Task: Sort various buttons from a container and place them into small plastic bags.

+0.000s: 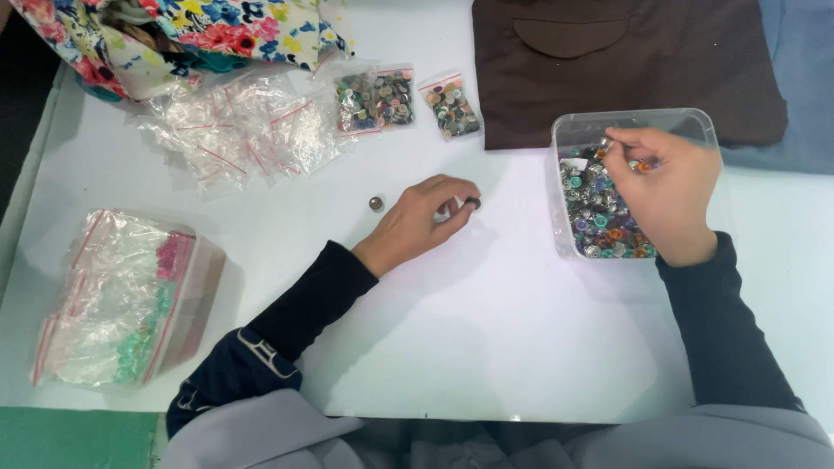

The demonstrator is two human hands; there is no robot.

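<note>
1. Left hand (423, 219): rests on the white bench (486, 330) near centre, fingers curled together, tips pinched on a small dark button (473, 202) at the bench surface.
2. A second dark round button (375, 203) lies loose on the bench just left of that hand, not touching it.
3. Right hand (665, 193): over the clear plastic tub (566, 130) at bench right, fingers drawn together at the tips, pinching a small silvery button (605, 143) above the heap. Can't tell if more than one piece is in the pinch.
4. Tub is full of mixed buttons (595, 213) – silver, teal, orange, purple. The hand covers the right part of the heap.
5. The hands are well apart; both sleeves are dark.
6. Behind the tub: a folded brown garment (625, 78) with a pocket flap, lying on blue cloth (799, 87) at the far right.
7. Far edge, centre: three small zip bags of assorted buttons (395, 100) side by side, the right one slightly apart.
8. Left of those: a loose pile of empty clear zip bags (234, 130) with red seal strips.
9. Top left: floral fabric (191, 30), partly over the bag pile.
10. Bench left: a large clear bag (122, 300) stuffed with smaller bags, pink and green bits visible inside; contents too blurred to identify.
</note>
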